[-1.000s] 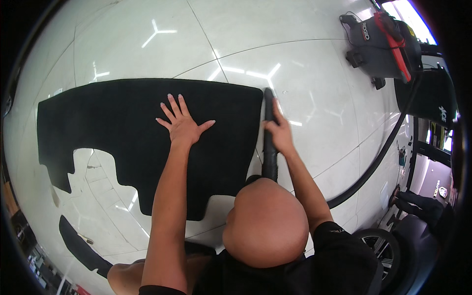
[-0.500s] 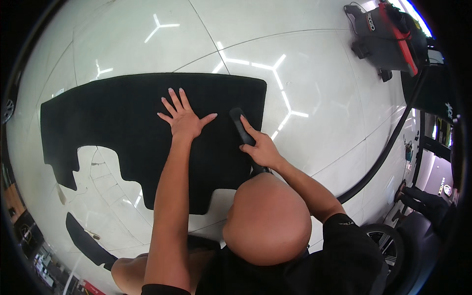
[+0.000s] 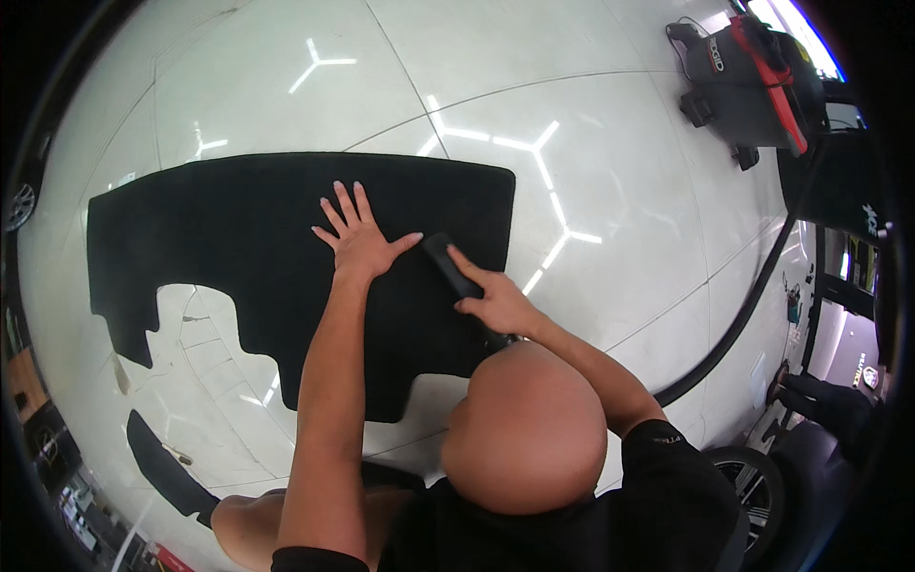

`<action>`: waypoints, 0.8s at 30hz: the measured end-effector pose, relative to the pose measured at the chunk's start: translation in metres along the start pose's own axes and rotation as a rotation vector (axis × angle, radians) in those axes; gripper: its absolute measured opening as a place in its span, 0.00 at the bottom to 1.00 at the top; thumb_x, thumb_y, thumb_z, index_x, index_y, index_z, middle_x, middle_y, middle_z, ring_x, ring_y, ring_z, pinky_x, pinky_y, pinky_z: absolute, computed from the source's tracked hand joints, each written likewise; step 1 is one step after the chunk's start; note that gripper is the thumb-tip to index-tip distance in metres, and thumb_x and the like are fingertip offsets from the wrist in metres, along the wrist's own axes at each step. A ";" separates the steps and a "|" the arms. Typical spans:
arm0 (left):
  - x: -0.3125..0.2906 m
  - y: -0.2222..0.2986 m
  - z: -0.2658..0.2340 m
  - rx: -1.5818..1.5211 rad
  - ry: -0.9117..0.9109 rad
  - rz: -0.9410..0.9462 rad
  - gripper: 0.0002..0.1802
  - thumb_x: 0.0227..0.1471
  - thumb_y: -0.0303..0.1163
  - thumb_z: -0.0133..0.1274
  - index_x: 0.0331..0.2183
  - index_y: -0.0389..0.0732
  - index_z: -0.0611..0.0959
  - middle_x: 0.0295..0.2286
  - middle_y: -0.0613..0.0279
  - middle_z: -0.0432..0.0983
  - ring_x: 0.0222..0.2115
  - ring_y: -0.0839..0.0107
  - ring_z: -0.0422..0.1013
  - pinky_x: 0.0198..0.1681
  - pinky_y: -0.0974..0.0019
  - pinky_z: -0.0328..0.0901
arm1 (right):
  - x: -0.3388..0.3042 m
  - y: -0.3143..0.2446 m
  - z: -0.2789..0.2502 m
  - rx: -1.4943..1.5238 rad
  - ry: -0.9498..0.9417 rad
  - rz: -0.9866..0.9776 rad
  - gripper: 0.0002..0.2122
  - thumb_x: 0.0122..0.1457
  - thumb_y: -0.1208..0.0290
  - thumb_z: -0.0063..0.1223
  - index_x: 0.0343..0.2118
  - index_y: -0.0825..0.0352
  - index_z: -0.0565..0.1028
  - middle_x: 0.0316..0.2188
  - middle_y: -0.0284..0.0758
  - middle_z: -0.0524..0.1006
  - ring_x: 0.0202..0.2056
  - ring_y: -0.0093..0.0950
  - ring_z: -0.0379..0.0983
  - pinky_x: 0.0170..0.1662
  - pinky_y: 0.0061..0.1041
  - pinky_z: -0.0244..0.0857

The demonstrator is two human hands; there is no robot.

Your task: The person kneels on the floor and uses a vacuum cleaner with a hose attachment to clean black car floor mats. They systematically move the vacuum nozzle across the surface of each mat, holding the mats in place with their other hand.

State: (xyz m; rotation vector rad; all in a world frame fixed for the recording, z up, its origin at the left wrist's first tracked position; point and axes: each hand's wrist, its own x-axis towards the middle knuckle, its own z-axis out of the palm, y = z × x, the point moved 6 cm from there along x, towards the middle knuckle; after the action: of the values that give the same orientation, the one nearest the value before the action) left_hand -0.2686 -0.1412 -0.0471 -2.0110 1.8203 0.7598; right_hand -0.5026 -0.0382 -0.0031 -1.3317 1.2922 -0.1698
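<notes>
A large black carpet mat with notched cut-outs along its near edge lies flat on the glossy floor. My left hand presses flat on the middle of the mat with its fingers spread. To its right, my right hand is wrapped around a black vacuum nozzle, whose tip rests on the mat close to my left thumb. My bent knee partly hides the lower end of the nozzle, where it meets the hose.
A black hose curves along the right to a grey-and-red shop vacuum. A smaller dark mat piece lies at lower left. A car wheel stands at lower right, and a person's dark-clothed legs show at the right edge.
My right hand has drawn the vacuum nozzle left and slightly nearer, toward my left hand. The left hand stays planted on the mat; the whole view has shifted slightly.
</notes>
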 end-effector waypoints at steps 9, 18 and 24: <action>-0.026 -0.006 -0.011 -0.130 0.197 0.043 0.80 0.41 0.65 0.76 0.78 0.42 0.46 0.77 0.40 0.30 0.77 0.34 0.30 0.74 0.22 0.37 | 0.005 0.008 -0.059 -0.027 0.440 -0.204 0.46 0.56 0.71 0.63 0.79 0.51 0.56 0.63 0.52 0.78 0.61 0.45 0.79 0.65 0.35 0.68; -0.120 -0.029 0.054 -0.196 0.019 -0.247 0.80 0.44 0.65 0.74 0.78 0.40 0.42 0.77 0.39 0.25 0.77 0.32 0.29 0.66 0.11 0.47 | 0.102 -0.053 -0.057 0.006 0.210 0.055 0.46 0.52 0.65 0.66 0.77 0.55 0.61 0.50 0.58 0.83 0.52 0.54 0.81 0.61 0.41 0.71; -0.113 -0.018 0.046 -0.195 0.000 -0.219 0.81 0.44 0.66 0.73 0.78 0.41 0.40 0.77 0.40 0.22 0.77 0.31 0.28 0.64 0.10 0.50 | 0.134 -0.040 -0.017 0.036 0.036 -0.296 0.44 0.55 0.70 0.63 0.77 0.62 0.60 0.62 0.55 0.78 0.62 0.44 0.78 0.68 0.34 0.66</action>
State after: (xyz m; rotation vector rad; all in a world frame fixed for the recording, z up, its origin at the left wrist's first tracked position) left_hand -0.2636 -0.0211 -0.0205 -2.2846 1.5434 0.8985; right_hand -0.4440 -0.1593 -0.0458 -1.4904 1.1107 -0.4220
